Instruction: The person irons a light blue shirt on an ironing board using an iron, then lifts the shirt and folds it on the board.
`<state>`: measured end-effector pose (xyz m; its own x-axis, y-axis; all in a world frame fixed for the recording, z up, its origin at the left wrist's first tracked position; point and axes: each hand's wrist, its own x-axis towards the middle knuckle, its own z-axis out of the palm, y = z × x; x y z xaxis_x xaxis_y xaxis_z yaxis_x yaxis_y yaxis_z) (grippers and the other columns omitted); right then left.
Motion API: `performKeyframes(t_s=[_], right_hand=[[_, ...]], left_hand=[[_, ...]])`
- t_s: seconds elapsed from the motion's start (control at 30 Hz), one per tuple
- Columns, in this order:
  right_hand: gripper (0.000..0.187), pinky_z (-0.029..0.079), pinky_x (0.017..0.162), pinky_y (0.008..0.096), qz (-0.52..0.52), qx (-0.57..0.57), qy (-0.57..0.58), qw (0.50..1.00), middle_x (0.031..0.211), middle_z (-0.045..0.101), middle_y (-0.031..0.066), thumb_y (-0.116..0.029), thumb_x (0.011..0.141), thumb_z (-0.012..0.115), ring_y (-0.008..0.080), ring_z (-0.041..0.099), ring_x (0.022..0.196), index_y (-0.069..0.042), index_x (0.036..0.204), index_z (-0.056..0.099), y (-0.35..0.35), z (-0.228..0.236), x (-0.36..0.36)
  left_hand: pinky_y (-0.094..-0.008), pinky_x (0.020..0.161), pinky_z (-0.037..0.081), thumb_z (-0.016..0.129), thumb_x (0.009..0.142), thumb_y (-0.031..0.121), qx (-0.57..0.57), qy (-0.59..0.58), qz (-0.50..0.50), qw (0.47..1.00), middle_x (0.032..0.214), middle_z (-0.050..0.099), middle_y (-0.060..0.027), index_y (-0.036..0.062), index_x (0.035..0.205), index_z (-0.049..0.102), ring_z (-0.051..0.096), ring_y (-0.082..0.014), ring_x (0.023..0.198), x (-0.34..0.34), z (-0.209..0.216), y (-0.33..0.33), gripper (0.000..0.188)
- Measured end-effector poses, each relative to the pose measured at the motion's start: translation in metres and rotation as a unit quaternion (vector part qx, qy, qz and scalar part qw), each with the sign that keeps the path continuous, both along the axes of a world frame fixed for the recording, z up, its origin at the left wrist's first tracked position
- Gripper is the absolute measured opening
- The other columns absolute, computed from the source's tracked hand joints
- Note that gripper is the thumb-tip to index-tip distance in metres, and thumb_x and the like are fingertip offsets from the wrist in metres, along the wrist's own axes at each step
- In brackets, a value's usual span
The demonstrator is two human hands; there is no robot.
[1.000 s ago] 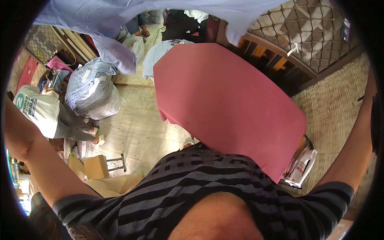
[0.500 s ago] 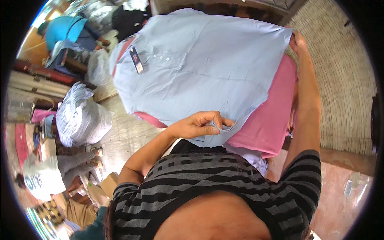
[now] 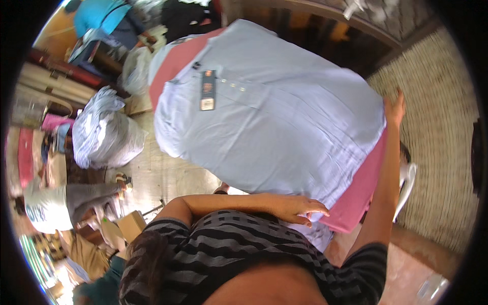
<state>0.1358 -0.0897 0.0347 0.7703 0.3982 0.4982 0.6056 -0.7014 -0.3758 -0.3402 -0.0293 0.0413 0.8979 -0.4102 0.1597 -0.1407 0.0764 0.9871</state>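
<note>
A light blue shirt (image 3: pixel 274 122) lies spread out over a pink cloth (image 3: pixel 353 203), which shows past its right-hand hem and at the far left. A dark hang tag (image 3: pixel 208 90) rests flat on the shirt beside a short row of pale buttons. My left hand (image 3: pixel 300 209) reaches across the front of my body to the shirt's near hem corner, its fingers stretched out and holding nothing. At the hem's far right corner is my right hand (image 3: pixel 394 111), fingers apart, touching or just beside the cloth edge.
To the left, a clear bag stuffed with pale blue cloth (image 3: pixel 107 132) stands on the floor. A person in a blue top (image 3: pixel 101 18) bends at the far left; another in a white top (image 3: pixel 48 208) is at left. A white curved object (image 3: pixel 406 190) stands right of the pink cloth.
The blue shirt now lies flatter, with its hem dropped over the pink cloth. My left hand has let go of the near hem and moved right; my right hand has released the far corner.
</note>
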Motion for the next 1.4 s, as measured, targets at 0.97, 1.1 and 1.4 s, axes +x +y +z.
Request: performKeyframes(t_s=[0.97, 1.1, 1.4], right_hand=[[0.054, 0.036, 0.109, 0.0494, -0.145, -0.037, -0.016, 0.989, 0.133, 0.058, 0.0275, -0.038, 0.105, 0.043, 0.0438, 0.050, 0.126, 0.006, 0.132, 0.057, -0.137, -0.050, -0.319], [0.051, 0.037, 0.108, 0.0492, -0.142, -0.010, -0.031, 0.989, 0.128, 0.060, 0.0296, -0.034, 0.106, 0.043, 0.0444, 0.052, 0.122, 0.008, 0.129, 0.058, -0.138, -0.052, -0.315], [0.052, 0.038, 0.107, 0.0488, -0.158, 0.002, -0.016, 0.987, 0.127, 0.060, 0.0302, -0.034, 0.106, 0.040, 0.0448, 0.053, 0.120, 0.008, 0.128, 0.060, -0.144, -0.057, -0.311]], left_hand=[[-0.0425, 0.098, 0.041, 0.072, 0.087, 0.017, 0.259, -0.083, 0.628, 0.729, 0.124, 0.061, -0.0120, 0.0076, 0.113, 0.067, 0.055, -0.0328, 0.116, -0.160, 0.002, 0.283, 0.028], [-0.0398, 0.099, 0.043, 0.072, 0.087, 0.010, 0.161, -0.173, 0.589, 0.773, 0.120, 0.063, -0.0129, 0.0051, 0.111, 0.067, 0.058, -0.0310, 0.115, -0.152, 0.047, 0.281, 0.025], [-0.0384, 0.076, 0.052, 0.076, 0.083, 0.007, 0.010, -0.415, 0.373, 0.830, 0.090, 0.071, -0.0106, 0.0036, 0.096, 0.071, 0.066, -0.0272, 0.082, -0.190, 0.180, 0.268, 0.015]])
